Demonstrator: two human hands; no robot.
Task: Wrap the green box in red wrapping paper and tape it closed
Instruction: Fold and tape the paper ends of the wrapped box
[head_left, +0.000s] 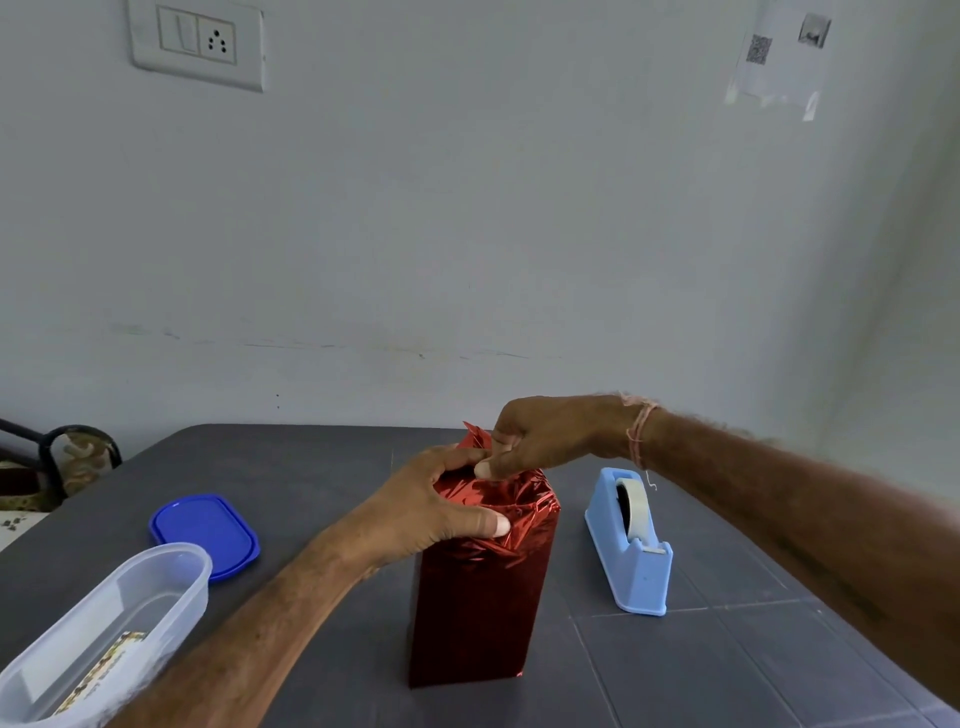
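A tall box stands upright in the middle of the dark table, fully covered in shiny red wrapping paper (478, 613); no green shows. The paper at its top is crumpled and folded, with one flap sticking up at the back. My left hand (431, 514) grips the top of the box from the left, thumb across the near fold. My right hand (540, 436) comes in from the right and pinches the folded paper at the top with fingers and thumb. A light blue tape dispenser (631, 545) with a white roll stands just right of the box.
A blue lid (205, 532) lies at the left of the dark table (727, 665). A clear plastic container (98, 639) sits at the near left corner. A grey wall rises right behind the table. A chair back (62, 457) shows at far left.
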